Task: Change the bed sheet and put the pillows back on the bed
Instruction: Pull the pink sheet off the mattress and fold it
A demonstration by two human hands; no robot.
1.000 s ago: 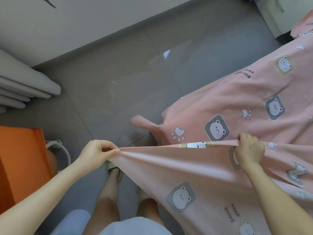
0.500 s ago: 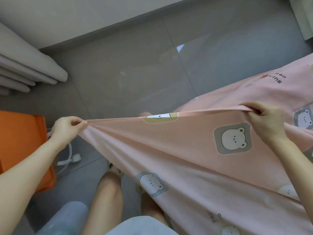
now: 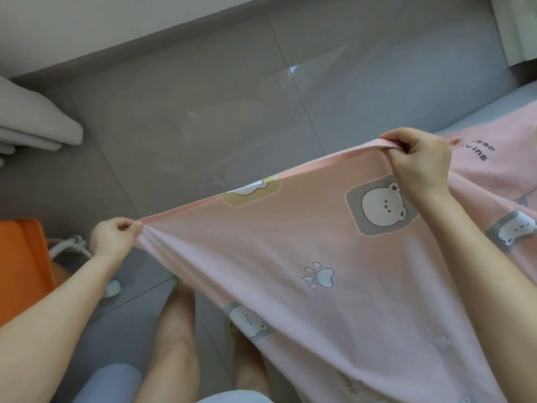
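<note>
A pink bed sheet printed with bear faces and paw marks is stretched between my two hands above the floor. My left hand pinches its edge at the left end. My right hand grips the same edge higher up on the right, fingers curled over the hem. The rest of the sheet hangs down in front of my legs and runs off to the right, where it lies over the bed. No pillow is in view.
Grey floor tiles fill the middle. Pale curtain folds hang at the left. An orange piece of furniture stands at the lower left, with a white cable beside it. A wall runs along the top.
Both hands have lifted the sheet's edge higher and pulled it taut, the right hand rising more than the left. More of the sheet now hangs off the bed in front of me.
</note>
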